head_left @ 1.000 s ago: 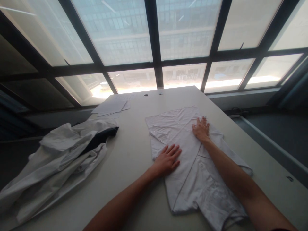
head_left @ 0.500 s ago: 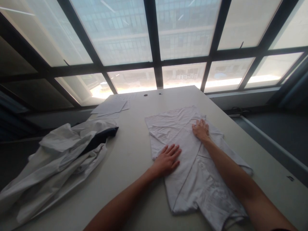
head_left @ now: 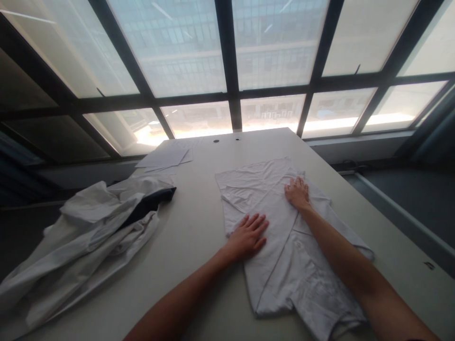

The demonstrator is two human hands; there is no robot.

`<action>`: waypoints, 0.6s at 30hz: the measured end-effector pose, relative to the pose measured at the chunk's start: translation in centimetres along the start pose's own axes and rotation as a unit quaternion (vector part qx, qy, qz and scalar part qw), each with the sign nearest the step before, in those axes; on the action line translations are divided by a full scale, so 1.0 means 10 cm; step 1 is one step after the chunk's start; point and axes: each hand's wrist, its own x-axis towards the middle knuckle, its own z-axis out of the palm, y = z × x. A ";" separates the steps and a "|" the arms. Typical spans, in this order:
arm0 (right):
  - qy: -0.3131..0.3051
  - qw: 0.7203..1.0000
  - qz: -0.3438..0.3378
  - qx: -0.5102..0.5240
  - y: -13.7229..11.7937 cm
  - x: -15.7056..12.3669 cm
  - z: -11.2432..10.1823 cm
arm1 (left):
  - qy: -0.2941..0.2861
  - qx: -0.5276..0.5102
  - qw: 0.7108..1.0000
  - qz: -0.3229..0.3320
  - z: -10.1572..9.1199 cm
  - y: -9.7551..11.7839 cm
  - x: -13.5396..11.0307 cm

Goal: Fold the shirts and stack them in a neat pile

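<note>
A white short-sleeved shirt (head_left: 273, 241) lies partly folded on the white table (head_left: 192, 222), with creases across its upper part. My left hand (head_left: 249, 235) rests flat on its left edge, fingers spread. Farther up, near the shirt's far right side, my right hand (head_left: 297, 192) presses down with its fingers a little bent and apart. Neither hand grips the cloth. My right forearm crosses over the right part of the shirt and hides some of it. The near sleeve hangs toward the bottom of the view.
To the left lies a rumpled heap of white clothing (head_left: 95, 227) with a dark blue piece (head_left: 149, 206) in it. Sheets of paper (head_left: 163, 157) sit at the table's far left corner. Large dark-framed windows (head_left: 232, 71) stand behind the table. A small dark mark (head_left: 429, 265) shows near its right edge.
Both hands stay in the same places on the shirt. Only the camera view has shifted very slightly.
</note>
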 end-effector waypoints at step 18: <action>-0.006 1.000 0.003 0.009 0.00 0.00 -0.03 | 0.088 -0.065 0.993 -0.046 -0.01 -0.02 0.03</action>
